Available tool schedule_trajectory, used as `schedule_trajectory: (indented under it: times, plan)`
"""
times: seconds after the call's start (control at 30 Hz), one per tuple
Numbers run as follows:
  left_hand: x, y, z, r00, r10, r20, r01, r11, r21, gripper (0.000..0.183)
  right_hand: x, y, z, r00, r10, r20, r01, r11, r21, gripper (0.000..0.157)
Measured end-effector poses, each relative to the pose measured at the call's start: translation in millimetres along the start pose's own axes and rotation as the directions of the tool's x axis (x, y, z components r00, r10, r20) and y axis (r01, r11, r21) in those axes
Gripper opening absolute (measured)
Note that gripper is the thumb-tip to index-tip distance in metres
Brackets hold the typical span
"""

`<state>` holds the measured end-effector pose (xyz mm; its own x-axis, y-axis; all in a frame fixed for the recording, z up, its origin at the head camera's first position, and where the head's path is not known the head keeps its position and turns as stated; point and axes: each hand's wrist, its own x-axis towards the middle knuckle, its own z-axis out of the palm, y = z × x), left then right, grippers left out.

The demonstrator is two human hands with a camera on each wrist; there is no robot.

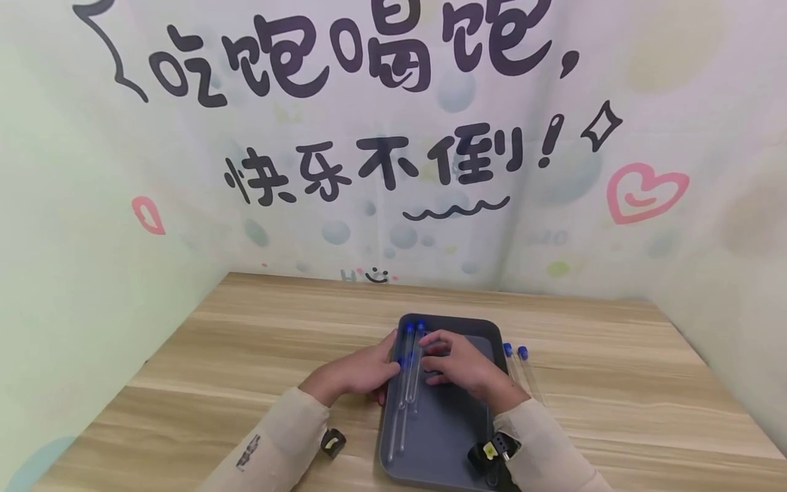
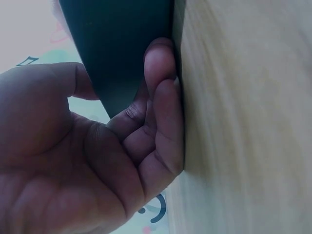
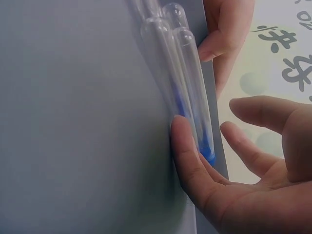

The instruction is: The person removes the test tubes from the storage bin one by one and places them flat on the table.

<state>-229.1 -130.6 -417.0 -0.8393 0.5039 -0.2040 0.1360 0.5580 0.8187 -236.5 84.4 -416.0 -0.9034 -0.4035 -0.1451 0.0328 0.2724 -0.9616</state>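
Observation:
A dark grey rectangular tray (image 1: 430, 441) sits on the table, with several clear test tubes (image 1: 403, 417) with blue caps lying lengthwise along its left side. My left hand (image 1: 363, 372) grips the tray's left wall, its thumb over the rim and its fingers (image 2: 163, 117) curled against the outside, low by the tabletop. Over the tray's far half, my right hand (image 1: 461, 363) has its fingers spread. One of its fingertips (image 3: 181, 129) rests against the tubes near their capped ends, while the thumb stands apart from them.
Two more blue-capped tubes (image 1: 522, 354) lie on the wooden table (image 1: 246, 342) just right of the tray, partly behind the right forearm. A printed cloth (image 1: 381, 137) with black lettering hangs behind the table's far edge. Dark wrist cameras (image 1: 333, 443) sit at both cuffs.

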Motion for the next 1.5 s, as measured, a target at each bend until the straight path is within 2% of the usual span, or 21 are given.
schedule_trajectory:
  times: [0.4, 0.73, 0.97, 1.23, 1.5]
  plan:
    - [-0.5, -2.7, -0.6, 1.0, -0.003, 0.004, 0.003, 1.0, 0.015, 0.067, -0.2, 2.5, -1.2, 1.0, -0.005, 0.007, 0.005, 0.999, -0.047, 0.032]
    - [2.1, -2.1, -0.1, 1.0, 0.002, 0.008, -0.002, 0.999, 0.032, 0.067, -1.6, 2.4, -5.3, 0.995, -0.04, 0.088, 0.047, 0.995, -0.084, 0.034]
    - [1.3, -0.5, 0.6, 1.0, -0.019, -0.002, 0.019, 0.999, 0.04, 0.071, -0.6, 3.2, -5.1, 0.995, -0.015, 0.094, 0.019, 0.999, -0.049, 0.037]
    - [0.2, -0.5, -0.5, 1.0, -0.013, 0.003, 0.013, 1.0, 0.022, 0.069, 2.0, 3.9, -4.2, 0.999, -0.009, 0.05, 0.01, 1.0, -0.029, 0.035]
    - [0.8, -0.5, -0.6, 1.0, 0.003, 0.012, -0.003, 1.0, 0.029, 0.065, 0.7, 2.6, -3.9, 1.0, -0.014, -0.018, 0.012, 0.998, -0.056, 0.033]
